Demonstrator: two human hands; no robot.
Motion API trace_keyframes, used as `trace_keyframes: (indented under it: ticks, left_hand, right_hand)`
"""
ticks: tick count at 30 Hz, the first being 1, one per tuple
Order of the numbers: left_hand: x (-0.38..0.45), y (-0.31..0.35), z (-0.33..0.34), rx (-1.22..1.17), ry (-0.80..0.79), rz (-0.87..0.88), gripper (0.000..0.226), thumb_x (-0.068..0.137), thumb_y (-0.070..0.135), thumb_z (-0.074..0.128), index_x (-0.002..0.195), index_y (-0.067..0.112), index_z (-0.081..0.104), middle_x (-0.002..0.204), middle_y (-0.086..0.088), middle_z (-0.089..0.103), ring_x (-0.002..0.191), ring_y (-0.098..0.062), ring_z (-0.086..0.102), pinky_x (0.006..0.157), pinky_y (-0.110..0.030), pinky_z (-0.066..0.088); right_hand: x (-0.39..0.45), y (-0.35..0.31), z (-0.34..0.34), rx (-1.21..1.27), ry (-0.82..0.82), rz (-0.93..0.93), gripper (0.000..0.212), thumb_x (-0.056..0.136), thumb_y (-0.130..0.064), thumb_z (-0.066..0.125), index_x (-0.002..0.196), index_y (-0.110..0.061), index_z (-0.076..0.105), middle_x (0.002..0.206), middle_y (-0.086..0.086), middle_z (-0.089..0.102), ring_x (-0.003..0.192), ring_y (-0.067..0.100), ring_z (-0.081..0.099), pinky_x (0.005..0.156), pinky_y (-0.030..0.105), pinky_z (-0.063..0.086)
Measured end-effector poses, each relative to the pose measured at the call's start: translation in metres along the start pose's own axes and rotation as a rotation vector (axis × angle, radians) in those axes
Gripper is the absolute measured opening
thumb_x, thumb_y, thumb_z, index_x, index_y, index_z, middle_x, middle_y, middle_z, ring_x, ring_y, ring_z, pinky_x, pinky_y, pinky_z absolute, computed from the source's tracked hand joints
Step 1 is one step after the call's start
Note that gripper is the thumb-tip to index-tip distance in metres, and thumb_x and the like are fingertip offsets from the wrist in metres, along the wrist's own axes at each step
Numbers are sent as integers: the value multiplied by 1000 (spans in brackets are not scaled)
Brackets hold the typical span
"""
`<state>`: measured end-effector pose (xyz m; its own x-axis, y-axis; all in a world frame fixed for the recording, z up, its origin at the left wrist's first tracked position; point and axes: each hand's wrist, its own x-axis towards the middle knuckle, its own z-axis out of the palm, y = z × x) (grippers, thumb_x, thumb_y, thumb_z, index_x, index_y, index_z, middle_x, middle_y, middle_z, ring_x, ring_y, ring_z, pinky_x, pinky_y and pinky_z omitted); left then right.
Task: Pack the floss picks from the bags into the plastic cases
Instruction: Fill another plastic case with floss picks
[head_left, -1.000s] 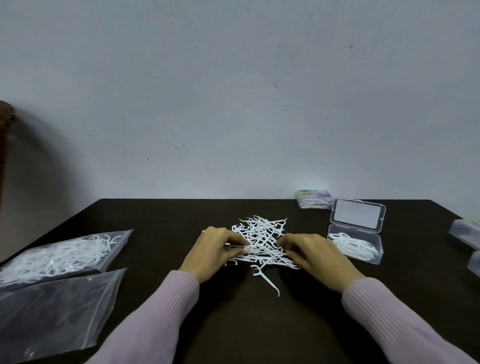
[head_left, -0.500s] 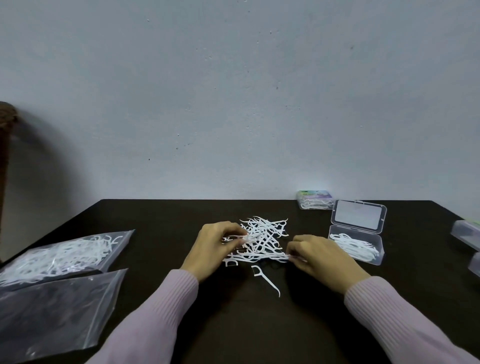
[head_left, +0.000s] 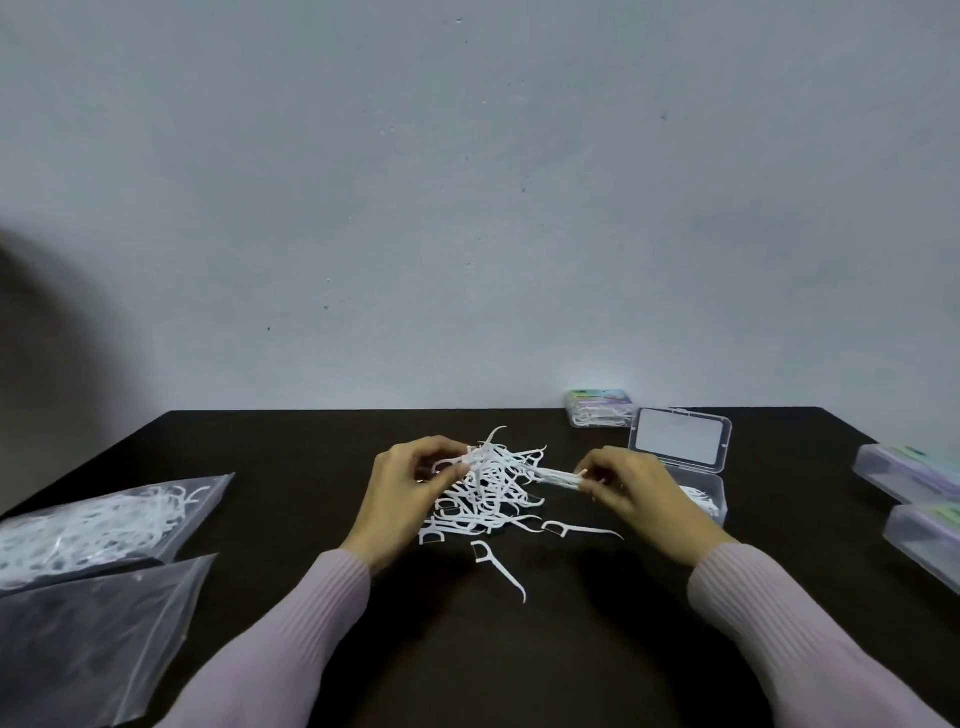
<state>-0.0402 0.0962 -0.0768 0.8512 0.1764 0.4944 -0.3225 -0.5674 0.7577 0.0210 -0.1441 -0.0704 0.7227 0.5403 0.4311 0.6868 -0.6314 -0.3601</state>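
Both hands work at mid-table. Left hand (head_left: 410, 486) pinches picks at the left top of the heap of floss picks (head_left: 488, 493); right hand (head_left: 631, 491) grips a small aligned bundle of picks (head_left: 558, 475) by one end, just right of the heap. Heap: thin white plastic picks, hooked tails, tangled, loose on the dark matte table (head_left: 519, 649). Two strays lie apart on the near side, one single pick (head_left: 501, 569) nearest. Open clear case (head_left: 680, 457) sits just beyond the right hand, lid up, some picks inside. Closed filled case (head_left: 600, 410) at the far edge against the wall. Two more clear cases (head_left: 914, 499) crowd the right edge. Left edge: full zip bag of picks (head_left: 98, 525), and a flat, limp bag (head_left: 88, 639) nearer. Bare tabletop runs wide between the sleeves and behind the heap.
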Motion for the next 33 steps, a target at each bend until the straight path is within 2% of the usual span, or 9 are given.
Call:
trace_keyframes:
  ticks: [5,11,14,17,19,22,24,27,33]
  left_hand:
    - [7,9,12,-76,-12,5,12,81,17,73,87,27,71,85,13,72,82,-2,65,74,-18,52]
    - [24,26,36,-270,-31,-22,13,79,13,72,84,26,70,81,6,73,82,-7,69,75,-19,51]
    - [33,36,55,-362,-71,-24,10,81,10,70,90,14,70,80,-1,73,79,-11,69,72,-18,50]
    - [42,44,75,-411,-96,-23,11,79,11,72,90,14,71,85,-6,73,85,-19,70,79,-28,54]
    - [47,48,91,-401,-104,-20,10,79,12,72,88,17,71,84,-3,73,84,-17,69,77,-25,53]
    - [52,54,115,-335,-118,6,11,80,9,71,91,11,71,86,-2,71,76,-3,64,67,-11,46]
    - [52,57,127,-270,-140,42,11,80,8,71,90,13,71,86,3,70,74,7,62,69,-9,46]
    - [51,59,148,-196,-198,81,16,81,7,71,97,11,72,88,9,67,74,17,58,70,-5,46]
    - [50,58,168,-57,-315,148,21,81,11,71,101,17,73,92,11,70,83,11,61,76,-6,46]
  right_hand:
    - [-2,15,-24,98,57,137,9,88,-14,62,95,-11,67,81,0,63,76,14,58,65,5,39]
    - [-14,45,-53,61,93,289,11,87,-13,62,97,-15,66,86,-5,60,74,-5,51,62,6,39]
    - [-18,58,-56,-15,14,359,15,87,-16,62,102,-15,66,92,-2,61,78,-1,52,75,12,43]
    - [-18,62,-53,-51,-2,388,14,86,-19,64,100,-18,68,97,0,66,86,7,58,88,26,50]
    - [-18,60,-52,-48,-8,395,15,86,-18,64,101,-18,68,97,-1,65,89,9,60,90,28,50]
    - [-20,62,-54,-28,-18,397,18,86,-14,64,103,-19,68,99,-2,65,90,8,59,90,26,50]
    - [-20,63,-56,11,1,388,22,84,-11,66,104,-21,68,101,-3,66,90,7,60,90,28,51]
    - [-24,69,-64,15,47,410,17,84,-11,64,91,-27,67,94,-5,65,87,6,60,87,31,52]
    - [-31,76,-76,61,-13,521,16,83,-10,64,76,-24,59,82,-4,61,79,9,58,78,21,50]
